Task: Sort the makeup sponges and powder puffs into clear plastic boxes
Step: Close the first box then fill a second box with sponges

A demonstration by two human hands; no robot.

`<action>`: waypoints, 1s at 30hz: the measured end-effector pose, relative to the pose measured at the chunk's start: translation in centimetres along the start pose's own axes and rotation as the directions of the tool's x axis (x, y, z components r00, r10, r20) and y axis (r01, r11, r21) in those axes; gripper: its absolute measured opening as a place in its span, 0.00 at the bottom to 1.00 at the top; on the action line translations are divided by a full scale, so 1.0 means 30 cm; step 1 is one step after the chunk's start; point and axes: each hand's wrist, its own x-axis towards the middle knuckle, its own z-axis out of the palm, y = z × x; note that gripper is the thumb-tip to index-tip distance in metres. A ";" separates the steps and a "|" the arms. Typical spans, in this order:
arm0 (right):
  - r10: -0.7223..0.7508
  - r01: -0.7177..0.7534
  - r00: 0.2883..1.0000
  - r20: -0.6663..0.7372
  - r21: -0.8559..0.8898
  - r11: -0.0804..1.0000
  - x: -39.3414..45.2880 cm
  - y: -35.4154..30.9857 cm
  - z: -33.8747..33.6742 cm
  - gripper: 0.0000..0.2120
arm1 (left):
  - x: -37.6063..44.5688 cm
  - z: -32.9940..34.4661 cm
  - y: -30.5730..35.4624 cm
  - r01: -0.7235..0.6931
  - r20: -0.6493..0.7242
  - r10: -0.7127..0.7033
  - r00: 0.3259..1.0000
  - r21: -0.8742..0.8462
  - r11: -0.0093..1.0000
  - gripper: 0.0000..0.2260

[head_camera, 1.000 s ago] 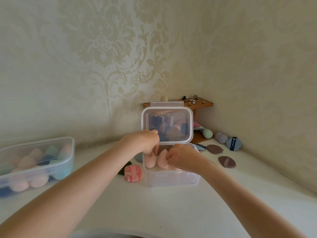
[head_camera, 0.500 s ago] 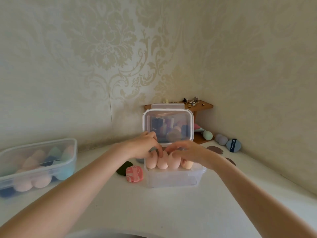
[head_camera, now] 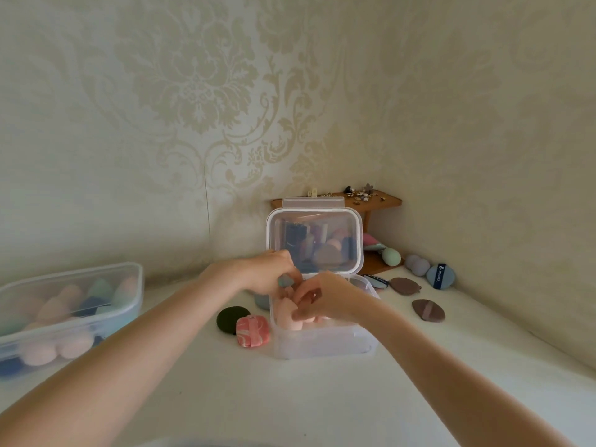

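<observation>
Both hands meet over the open clear box (head_camera: 322,345). The left hand (head_camera: 267,275) pinches a grey-green sponge (head_camera: 285,281); the right hand (head_camera: 329,298), fingers curled, presses pink sponges (head_camera: 288,314) beneath it.

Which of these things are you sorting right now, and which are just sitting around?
Part of the job:
small clear box with open lid
peach sponges inside it
left hand, right hand
big clear box of sponges
pink puff, dark green puff, brown puffs

Just lying about:
wooden corner shelf
trinkets on it
</observation>
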 end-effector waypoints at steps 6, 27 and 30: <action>0.015 -0.026 0.999 -0.041 -0.270 0.962 0.020 -0.016 0.020 0.20 | -0.014 -0.040 0.024 0.044 0.130 -0.041 0.991 -0.024 0.999 0.30; 0.152 -0.209 0.930 -0.333 -0.143 0.967 0.272 0.335 -0.201 0.18 | 0.045 -0.054 0.075 0.013 0.277 -0.100 0.956 0.298 0.955 0.29; 0.235 -0.277 0.939 -0.252 -0.143 0.950 0.313 0.343 -0.200 0.15 | 0.045 -0.054 0.074 0.009 0.278 -0.098 0.956 0.305 0.952 0.27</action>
